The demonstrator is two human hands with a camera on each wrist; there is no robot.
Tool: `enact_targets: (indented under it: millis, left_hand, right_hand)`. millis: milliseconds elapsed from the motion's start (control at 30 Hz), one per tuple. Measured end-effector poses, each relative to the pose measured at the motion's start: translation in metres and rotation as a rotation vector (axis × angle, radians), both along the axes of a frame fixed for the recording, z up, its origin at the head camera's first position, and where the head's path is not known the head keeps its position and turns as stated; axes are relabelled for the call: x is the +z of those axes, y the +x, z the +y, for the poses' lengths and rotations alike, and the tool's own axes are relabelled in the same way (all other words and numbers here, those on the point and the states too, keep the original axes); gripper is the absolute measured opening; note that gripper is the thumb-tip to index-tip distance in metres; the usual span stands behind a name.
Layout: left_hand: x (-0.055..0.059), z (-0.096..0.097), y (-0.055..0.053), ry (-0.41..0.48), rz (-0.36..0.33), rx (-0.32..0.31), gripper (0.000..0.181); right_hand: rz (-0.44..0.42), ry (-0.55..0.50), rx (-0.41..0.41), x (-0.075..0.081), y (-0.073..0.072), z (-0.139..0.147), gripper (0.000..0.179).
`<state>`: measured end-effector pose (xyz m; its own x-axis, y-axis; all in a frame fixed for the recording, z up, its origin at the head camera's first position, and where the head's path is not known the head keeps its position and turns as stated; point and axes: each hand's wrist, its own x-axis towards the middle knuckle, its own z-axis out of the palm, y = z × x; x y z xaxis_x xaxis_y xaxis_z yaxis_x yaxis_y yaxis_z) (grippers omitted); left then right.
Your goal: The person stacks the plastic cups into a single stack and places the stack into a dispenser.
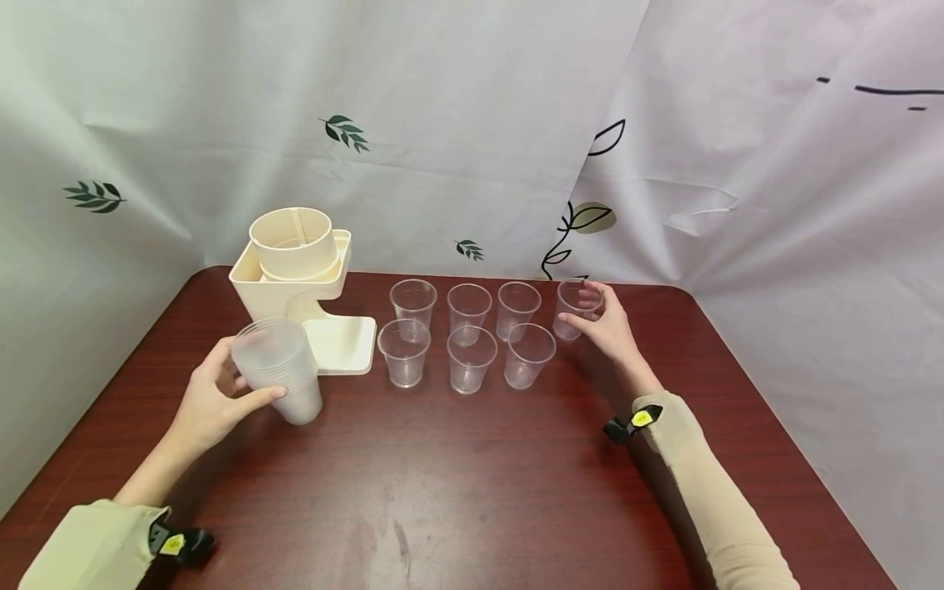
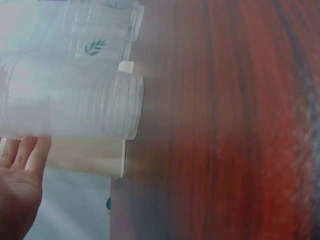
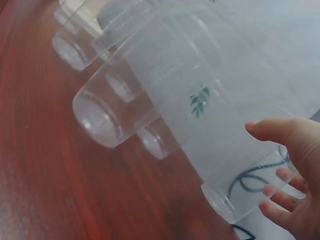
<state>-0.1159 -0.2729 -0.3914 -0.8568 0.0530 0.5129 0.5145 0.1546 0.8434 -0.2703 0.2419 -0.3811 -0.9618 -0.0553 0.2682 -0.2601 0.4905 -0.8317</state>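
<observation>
My left hand [image 1: 210,401] grips a stack of clear plastic cups [image 1: 283,369], its thumb across the near side. The stack is slightly tilted. In the left wrist view the stack [image 2: 75,100] lies across the picture, with fingers [image 2: 37,157] against its side. At the back right, my right hand [image 1: 608,324] is around a single clear plastic cup [image 1: 568,328] standing on the table. The right wrist view shows its thumb apart from that cup [image 3: 225,200], with the other fingers loosely bent beside it. Several more clear cups [image 1: 468,360] stand upright in two rows between the hands.
A cream-coloured stand [image 1: 280,295] with a round open-topped holder and a flat base is at the back left, just beyond the stack. The dark red wooden table [image 1: 457,475] ends at a white patterned curtain [image 1: 457,123] behind.
</observation>
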Motion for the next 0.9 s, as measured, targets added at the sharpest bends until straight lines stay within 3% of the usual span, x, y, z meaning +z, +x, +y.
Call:
enact_targets:
  millis: [267, 467, 700, 900]
  left_hand:
    - [0.001, 0.0, 0.001, -0.01, -0.001, 0.009, 0.072]
    - [0.0, 0.001, 0.0, 0.003, 0.0, 0.0, 0.072]
    - [-0.003, 0.0, -0.001, 0.043, 0.012, -0.023, 0.072]
    - [-0.003, 0.0, 0.0, 0.042, 0.011, -0.024, 0.072]
  right_hand:
    - [0.02, 0.019, -0.016, 0.026, 0.005, -0.008, 0.072]
    - [0.029, 0.032, -0.016, 0.052, 0.019, -0.02, 0.068]
    - [0.042, 0.049, -0.034, 0.045, 0.005, -0.015, 0.07]
    - [0.069, 0.016, -0.007, 0.049, 0.004, -0.018, 0.07]
